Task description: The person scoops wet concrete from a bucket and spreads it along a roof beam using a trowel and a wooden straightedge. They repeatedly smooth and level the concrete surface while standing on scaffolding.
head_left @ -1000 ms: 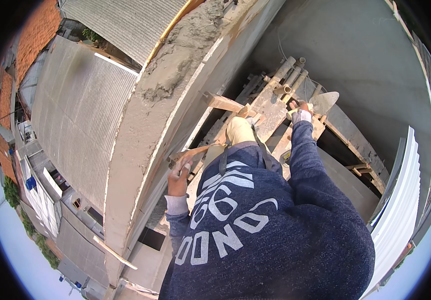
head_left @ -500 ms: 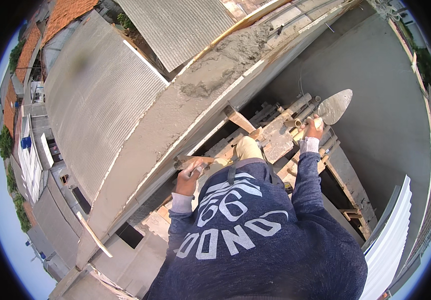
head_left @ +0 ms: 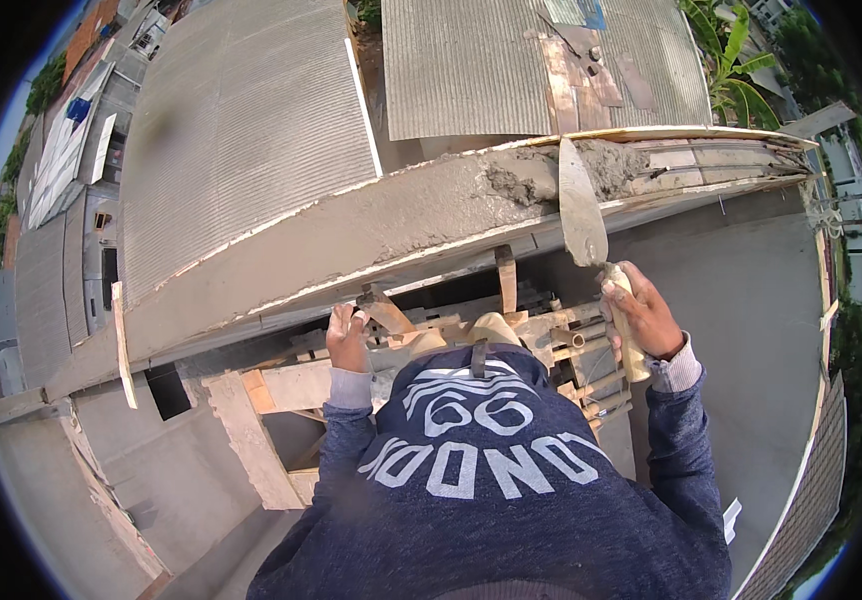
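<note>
My right hand [head_left: 643, 315] grips the wooden handle of a pointed metal trowel [head_left: 581, 205], whose blade reaches up to the top of a long concrete wall [head_left: 351, 240]. The blade tip lies beside a patch of wet grey mortar [head_left: 551, 175] on that wall top. My left hand [head_left: 347, 338] holds a wooden brace [head_left: 383, 312] of the scaffold just under the wall. My dark blue sweatshirt with white print [head_left: 491, 470] fills the lower middle of the view.
Wooden planks and poles form a scaffold platform [head_left: 561, 345] below me. A smooth grey concrete slab [head_left: 751, 330] lies to the right. Beyond the wall are corrugated roofs [head_left: 251, 110], far below. Thin wooden formwork strips [head_left: 671, 133] edge the wall top.
The view has swung so the wall now runs across the picture. My right hand has brought the trowel from the scaffold up to the mortar on the wall top. My left hand stays on the brace.
</note>
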Motion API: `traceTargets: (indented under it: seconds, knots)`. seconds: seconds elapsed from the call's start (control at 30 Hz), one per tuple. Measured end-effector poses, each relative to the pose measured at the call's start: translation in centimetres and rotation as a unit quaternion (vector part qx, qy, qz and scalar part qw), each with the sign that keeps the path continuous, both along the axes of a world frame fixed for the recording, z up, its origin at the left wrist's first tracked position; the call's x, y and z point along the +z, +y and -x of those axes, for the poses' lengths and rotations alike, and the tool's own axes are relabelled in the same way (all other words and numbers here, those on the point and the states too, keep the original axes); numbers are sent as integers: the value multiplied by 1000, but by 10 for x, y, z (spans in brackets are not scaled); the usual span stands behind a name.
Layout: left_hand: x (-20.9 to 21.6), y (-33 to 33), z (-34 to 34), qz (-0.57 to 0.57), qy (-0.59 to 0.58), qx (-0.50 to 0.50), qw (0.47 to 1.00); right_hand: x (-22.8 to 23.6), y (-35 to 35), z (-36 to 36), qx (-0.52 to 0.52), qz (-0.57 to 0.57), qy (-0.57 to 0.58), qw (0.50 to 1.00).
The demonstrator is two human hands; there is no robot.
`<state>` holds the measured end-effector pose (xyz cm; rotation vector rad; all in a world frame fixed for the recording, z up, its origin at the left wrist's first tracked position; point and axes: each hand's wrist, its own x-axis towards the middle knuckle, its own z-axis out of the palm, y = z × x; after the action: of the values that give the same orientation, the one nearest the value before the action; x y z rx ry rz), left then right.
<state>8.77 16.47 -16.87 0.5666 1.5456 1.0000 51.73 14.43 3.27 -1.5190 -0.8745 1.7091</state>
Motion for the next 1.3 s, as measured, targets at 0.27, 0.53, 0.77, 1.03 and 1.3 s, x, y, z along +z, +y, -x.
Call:
traceTargets:
  seconds: [0.27, 0.53, 0.77, 1.03, 1.3]
  knots:
    - [8, -39, 16, -33, -80, 187, 979, -6, 44, 97, 194, 21, 55, 979]
    - [0, -84, 27, -46, -105, 278, 954, -20, 67, 215, 212, 44, 56, 975]
    - [2, -98, 36, -69, -84, 321, 941, -43, 80, 304, 273, -36, 8, 961]
    - [0, -103, 46, -107, -28, 368, 923, -53, 87, 426, 366, -86, -53, 925]
    - [20, -78, 131, -175, 125, 463, 860, -76, 74, 492, 525, -219, -150, 809]
